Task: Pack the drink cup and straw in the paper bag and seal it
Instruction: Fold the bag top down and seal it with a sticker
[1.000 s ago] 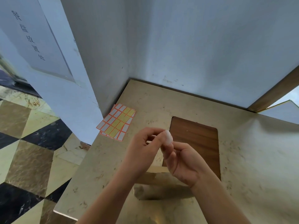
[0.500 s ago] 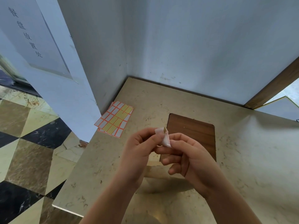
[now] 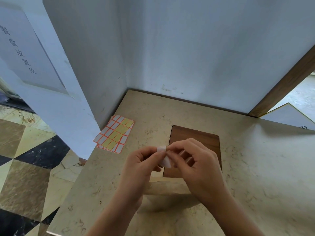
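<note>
A small white sticker (image 3: 165, 158) is pinched between the fingertips of both hands, held above the counter. My left hand (image 3: 139, 169) grips its left edge with thumb and forefinger. My right hand (image 3: 200, 167) holds its upper right corner, the other fingers curled. Right under my hands stands a tan paper bag (image 3: 167, 187); only its folded top edge shows and it casts a shadow toward me. No cup or straw is in sight.
A sheet of white and yellow stickers with orange borders (image 3: 114, 133) lies at the counter's left edge by the white wall. A dark wooden inset panel (image 3: 192, 137) sits in the beige marble counter (image 3: 255, 167). Tiled floor drops off to the left.
More of the white sticker now shows between my fingertips, hanging lower. My right hand has opened its grip to a fingertip pinch; both hands stay over the bag.
</note>
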